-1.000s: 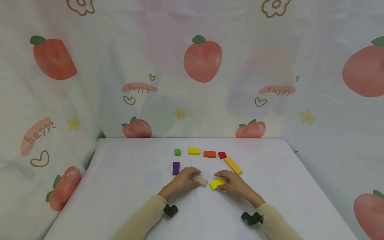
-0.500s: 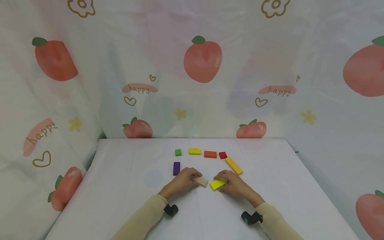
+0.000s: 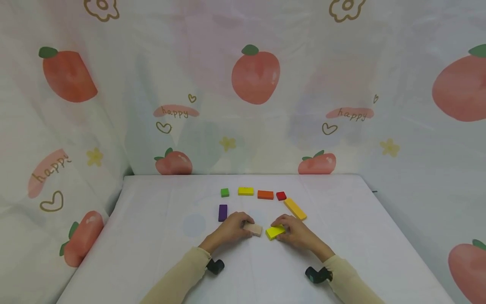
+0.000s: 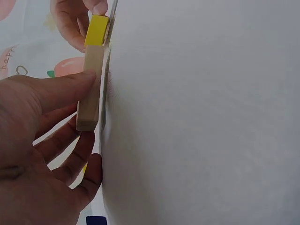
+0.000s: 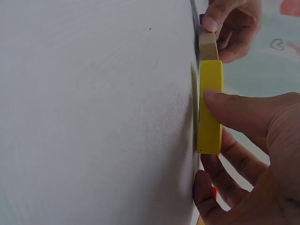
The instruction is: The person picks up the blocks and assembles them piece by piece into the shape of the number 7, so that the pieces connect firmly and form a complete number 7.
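My left hand (image 3: 236, 226) pinches a plain wooden block (image 3: 253, 229) near the middle of the table. In the left wrist view the thumb lies along the near face of this wooden block (image 4: 90, 101), with the fingers behind it. Opposite, my right hand (image 3: 294, 231) pinches a bright yellow block (image 3: 275, 232). The right wrist view has the thumb pressed on the broad side of the yellow block (image 5: 210, 110). A narrow gap separates the facing ends of the two blocks in the head view.
Behind the hands runs a loose arc of blocks: purple (image 3: 222, 213), green (image 3: 225, 192), a second yellow block (image 3: 245, 191), orange (image 3: 265, 194), red (image 3: 281, 196) and a long amber one (image 3: 295, 209). A patterned cloth (image 3: 258, 139) hangs behind the white table (image 3: 152, 236).
The wooden block in my left hand has turned slightly, its free end now a little higher in the head view. The yellow block and the other blocks hold nearly still.
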Tool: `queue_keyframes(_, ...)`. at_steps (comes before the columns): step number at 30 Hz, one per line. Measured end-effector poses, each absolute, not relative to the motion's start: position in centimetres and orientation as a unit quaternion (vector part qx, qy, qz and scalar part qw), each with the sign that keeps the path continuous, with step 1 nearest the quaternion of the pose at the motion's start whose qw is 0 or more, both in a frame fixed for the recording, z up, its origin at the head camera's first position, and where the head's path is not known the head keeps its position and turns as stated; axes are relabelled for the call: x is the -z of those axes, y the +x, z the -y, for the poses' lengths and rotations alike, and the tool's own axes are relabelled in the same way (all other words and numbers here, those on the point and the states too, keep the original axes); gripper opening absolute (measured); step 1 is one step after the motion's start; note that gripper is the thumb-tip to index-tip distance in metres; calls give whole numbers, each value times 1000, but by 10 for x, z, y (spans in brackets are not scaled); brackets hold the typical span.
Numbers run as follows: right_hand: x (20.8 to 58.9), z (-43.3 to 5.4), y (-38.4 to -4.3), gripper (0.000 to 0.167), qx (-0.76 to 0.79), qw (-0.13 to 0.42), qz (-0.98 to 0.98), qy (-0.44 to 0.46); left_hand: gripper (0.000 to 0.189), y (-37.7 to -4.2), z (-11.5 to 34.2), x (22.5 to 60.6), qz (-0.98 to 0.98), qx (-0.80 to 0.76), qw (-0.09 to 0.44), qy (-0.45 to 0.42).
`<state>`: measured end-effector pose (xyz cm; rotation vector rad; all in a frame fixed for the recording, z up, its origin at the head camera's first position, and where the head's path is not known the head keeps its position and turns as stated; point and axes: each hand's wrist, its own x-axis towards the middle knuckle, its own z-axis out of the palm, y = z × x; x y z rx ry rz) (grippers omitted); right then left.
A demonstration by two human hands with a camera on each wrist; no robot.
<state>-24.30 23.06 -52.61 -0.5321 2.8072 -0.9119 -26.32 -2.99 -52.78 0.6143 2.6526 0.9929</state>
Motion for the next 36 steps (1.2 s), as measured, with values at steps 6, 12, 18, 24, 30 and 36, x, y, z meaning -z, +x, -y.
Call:
queue_keyframes(6, 524, -230, -243, 31, 312, 61, -931, -182, 29, -255, 31, 525, -914, -334, 112, 204)
queue_keyframes(12, 519, -230, -244, 32, 317, 63, -928, -185, 30, -243, 34, 521, -918, -343, 95, 175)
queue_keyframes(18, 515, -230, -246, 30, 310, 60, -929, -194, 29, -232, 38, 521, -919, -354, 75, 157)
queue_keyframes(24, 512, -228, -249, 29, 300, 64, -929, -210, 29, -224, 41, 522, -912, -379, 74, 142)
queue_keyframes(30, 511, -223, -254, 30, 302, 75, -926, -213, 28, -216, 38, 520, -917, -374, 64, 119)
queue_keyframes(36, 511, -220, -262, 30, 303, 83, -925, -214, 28, -212, 32, 521, -925, -362, 64, 99)
